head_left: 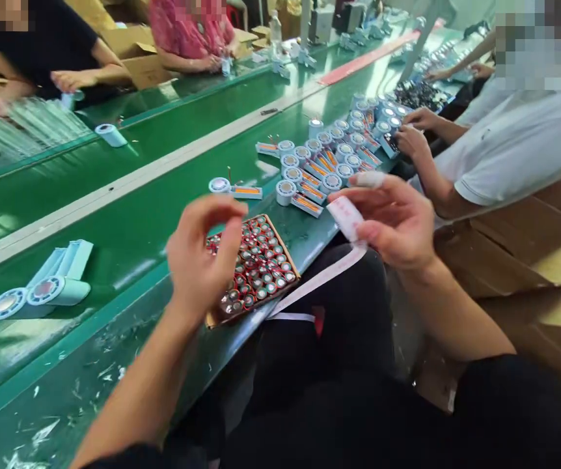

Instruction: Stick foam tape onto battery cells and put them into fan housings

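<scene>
My right hand [397,225] pinches a white label strip [346,218] with faint pink print between thumb and fingers. A white wrap covers one of its fingertips. From the hand, the strip's long tail hangs across my dark-clothed lap toward the bench edge. My left hand [205,251] is raised with thumb and index finger curved and a gap between them; I see nothing in it. Behind and below it, a shallow cardboard box [287,257] holds many small round cells with red and black wires, partly hidden by the hand.
Light-blue fan-like housings [310,169] crowd the green bench ahead, and one [219,187] lies beyond the box. Two more housings [49,290] rest at left. A co-worker's hands [414,133] work at right; other people sit across the conveyor. Cardboard [529,241] lies at right.
</scene>
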`<state>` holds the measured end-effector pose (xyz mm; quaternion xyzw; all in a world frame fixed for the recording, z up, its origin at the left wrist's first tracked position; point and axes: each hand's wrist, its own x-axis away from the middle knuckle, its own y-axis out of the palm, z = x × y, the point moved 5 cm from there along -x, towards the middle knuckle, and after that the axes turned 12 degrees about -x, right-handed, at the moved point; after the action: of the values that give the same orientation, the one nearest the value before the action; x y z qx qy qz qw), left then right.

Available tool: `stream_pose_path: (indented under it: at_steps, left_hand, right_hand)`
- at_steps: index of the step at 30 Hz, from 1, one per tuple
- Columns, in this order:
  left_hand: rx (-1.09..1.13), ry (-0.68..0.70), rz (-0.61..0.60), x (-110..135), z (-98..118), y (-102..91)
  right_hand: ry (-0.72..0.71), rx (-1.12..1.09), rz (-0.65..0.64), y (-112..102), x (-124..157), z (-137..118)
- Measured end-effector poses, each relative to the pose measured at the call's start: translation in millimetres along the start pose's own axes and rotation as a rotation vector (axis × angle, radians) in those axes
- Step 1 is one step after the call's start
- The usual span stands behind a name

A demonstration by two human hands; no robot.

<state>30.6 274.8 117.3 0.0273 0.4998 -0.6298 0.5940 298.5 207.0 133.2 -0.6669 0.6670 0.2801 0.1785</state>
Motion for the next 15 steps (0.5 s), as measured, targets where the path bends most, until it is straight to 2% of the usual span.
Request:
stream_pose_path:
  at_steps: [1, 2, 3, 4, 5, 7, 8, 10, 13, 15]
  left_hand:
    - [0.104, 0.077, 0.064, 41.1, 25.5, -7.5]
    - [0.143, 0.143, 0.039, 81.9, 45.8, -4.6]
    - [0.146, 0.201, -0.041, 120.1, 60.4, 7.7]
    - [0.101, 0.292, -0.205, 155.1, 70.6, 30.5]
    - [0.026, 0.231, -0.356, 183.0, 66.8, 58.0]
    - [-0.073, -0.134, -0.547, 219.2, 33.8, 112.4]
    - [-0.089, -0.311, -0.602, 229.7, 14.4, 135.8]
    - [-0.066, -0.476, -0.64, 234.8, -14.3, 171.5]
    - [0.061, -0.49, -0.619, 217.3, -28.8, 201.8]
    - [0.179, -0.511, -0.571, 197.6, -21.6, 213.8]
  right_hand:
    - [0.004, -0.035, 0.049, -19.2, 7.2, -15.2]
    - [0.005, -0.048, 0.087, -36.1, 15.1, -29.5]
    - [0.001, -0.053, 0.118, -50.6, 23.3, -42.8]
    - [-0.009, -0.056, 0.145, -62.7, 31.6, -55.1]
    - [-0.019, -0.055, 0.167, -72.7, 39.9, -66.0]
    - [-0.017, -0.027, 0.207, -87.6, 57.0, -83.4]
    - [0.008, 0.004, 0.23, -93.4, 66.1, -89.4]
    - [0.091, 0.074, 0.286, -103.5, 86.8, -97.7]
    - [0.127, 0.148, 0.42, -117.2, 126.2, -111.5]
    - [0.122, 0.177, 0.48, -121.2, 155.3, -119.2]
